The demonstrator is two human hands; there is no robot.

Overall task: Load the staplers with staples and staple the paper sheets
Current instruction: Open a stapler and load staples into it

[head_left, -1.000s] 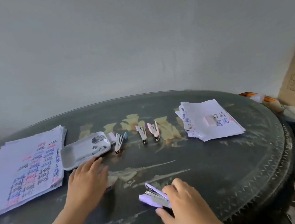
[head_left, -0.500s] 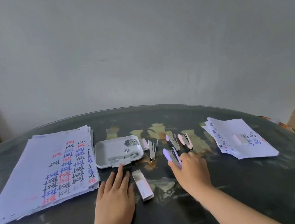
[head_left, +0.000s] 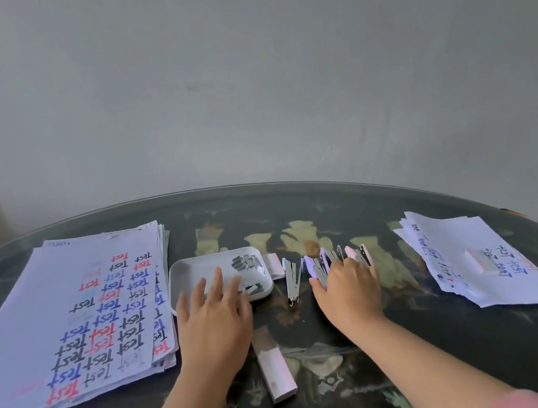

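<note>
Now the left hand (head_left: 213, 312) lies flat with its fingers straight, the tips over the near rim of the white tray (head_left: 193, 266) that holds the loose staples (head_left: 248, 264). The right hand (head_left: 348, 287) covers the purple stapler (head_left: 313, 266) in the row on the worktop (head_left: 490, 363); gripping or just resting, I can't tell. Best play, I'd say: pinch one clean strip and steady the stapler open before sliding it in

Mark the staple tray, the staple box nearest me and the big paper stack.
staple tray (head_left: 193, 266): head view, bare inner floor, upper left.
staple box (head_left: 275, 370): head view, middle of its top face.
big paper stack (head_left: 55, 317): head view, centre of top sheet.
</note>
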